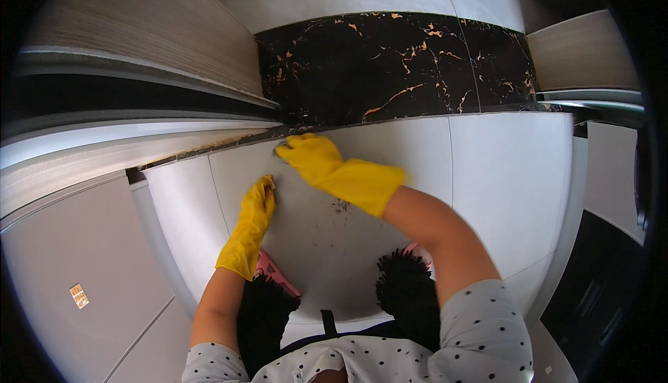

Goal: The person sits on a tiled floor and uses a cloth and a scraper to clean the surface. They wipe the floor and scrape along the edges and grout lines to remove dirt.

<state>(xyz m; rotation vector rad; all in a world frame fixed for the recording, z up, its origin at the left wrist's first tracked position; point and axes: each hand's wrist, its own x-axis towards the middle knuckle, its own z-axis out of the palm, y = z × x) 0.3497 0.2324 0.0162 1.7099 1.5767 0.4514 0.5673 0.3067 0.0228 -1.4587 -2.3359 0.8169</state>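
Observation:
My right hand [313,159], in a yellow rubber glove, reaches to the dark threshold strip at the far edge of the white floor tiles. Its fingers are closed on a small greyish thing [281,149], mostly hidden under the glove. Nearer and to the left, my left hand [258,198] wears a matching yellow glove. Its fingers are curled low over the floor, and what they hold, if anything, cannot be made out. Between my arms, dark crumbs of dirt [339,206] lie scattered on the shaded tile [320,244].
Black marbled tile [362,70] with gold veins lies beyond the threshold. A door frame with sliding tracks [139,132] runs along the left. Grey cabinet fronts [90,278] stand at left, and a dark panel [591,292] at right. Pink slippers [275,272] are on my feet.

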